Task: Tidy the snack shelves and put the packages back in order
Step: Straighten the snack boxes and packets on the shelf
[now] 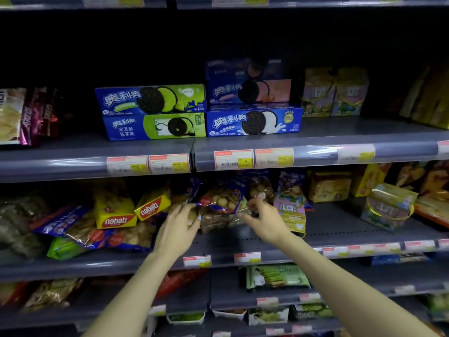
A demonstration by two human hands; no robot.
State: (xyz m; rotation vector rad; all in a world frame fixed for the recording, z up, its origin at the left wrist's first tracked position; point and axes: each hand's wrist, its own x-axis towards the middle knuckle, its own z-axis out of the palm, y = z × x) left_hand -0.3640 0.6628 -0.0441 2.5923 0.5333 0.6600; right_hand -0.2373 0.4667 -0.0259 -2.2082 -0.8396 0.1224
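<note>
Price tags (233, 159) on the shelf edge: print blurred, unreadable. Chip bags (11, 115) at far left: cut off by the frame. Left hand (178, 226): fingertips hidden behind the biscuit bag (220, 203), grip unclear.

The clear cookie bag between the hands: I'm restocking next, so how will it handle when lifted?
The clear cookie bag looks crinkly and glossy, so probably floppy and a bit slippery. Its loose round biscuits suggest light but breakable contents. Both hands, left hand and right hand, seem sensible.
</note>
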